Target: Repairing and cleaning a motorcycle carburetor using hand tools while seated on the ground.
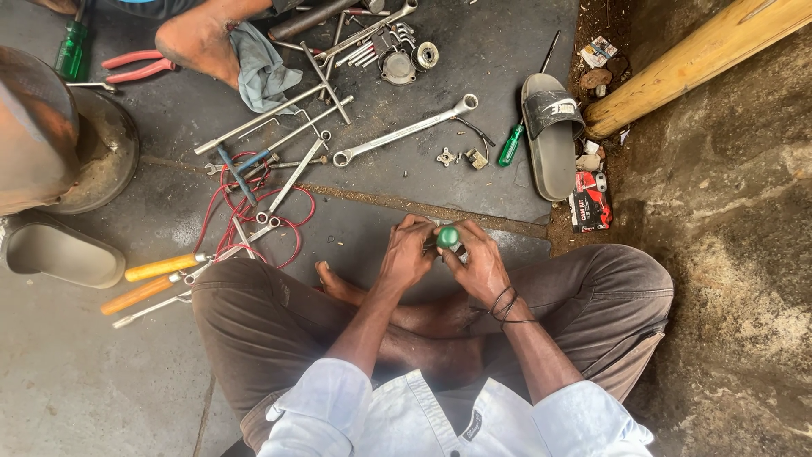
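Note:
I sit cross-legged on a dark floor mat (pixel 474 76). My left hand (pixel 407 252) and my right hand (pixel 478 262) meet in front of my legs. Both are closed around a small tool with a round green handle (pixel 448 236), seen end-on between the fingers. What lies under the handle is hidden by my fingers. Dark bands circle my right wrist.
Long wrenches (pixel 404 132), a cross wrench (pixel 326 78), sockets, red wire (pixel 283 222) and orange-handled tools (pixel 161 267) lie spread ahead and left. A green screwdriver (pixel 511 145) and a grey sandal (pixel 551 135) lie to the right. Another person's knee (pixel 199 38) and red pliers (pixel 135 66) are top left; a wooden beam (pixel 694 59) top right.

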